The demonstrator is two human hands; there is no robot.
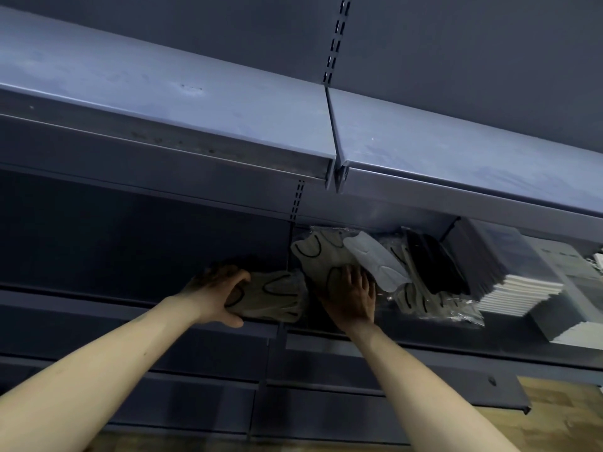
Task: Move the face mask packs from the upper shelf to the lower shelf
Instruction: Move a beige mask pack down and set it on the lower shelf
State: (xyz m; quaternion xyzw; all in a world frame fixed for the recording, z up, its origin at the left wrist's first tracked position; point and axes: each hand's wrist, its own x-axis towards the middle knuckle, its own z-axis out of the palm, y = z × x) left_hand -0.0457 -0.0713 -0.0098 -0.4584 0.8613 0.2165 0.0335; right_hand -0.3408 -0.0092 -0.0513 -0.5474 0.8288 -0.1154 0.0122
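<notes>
- Left hand (225, 296) grips a beige mask pack (270, 300), thumb under, fingers curled over the top. Looks like a carrying hold, pack lifted clear of the pile.
- Right hand (354, 296) lies flat, fingers straight, on a second beige pack (318, 256) that leans against the shelf's back panel. My guess: it's steadying the stack or about to pick the next one.
- More packs (434, 301) sit just right of that hand in clear wrap: a white one (375, 259), a black one (434, 262), more beige below. Loose and overlapping, so pulling one could drag its neighbours.
- Stack of white boxes (522, 295) touches the pile's right side, no room that way.
- Shelf holding the packs (365, 345) has a front lip just below the hands; packs must come out over it.
- Shelf above (228, 125) overhangs close over the pile, so headroom is tight. Way out is toward the person.
- Left bay, behind the gripped pack, shows no stock, free room there.
- Lower shelves (195, 363) show below the arms; can't tell which is the target.
</notes>
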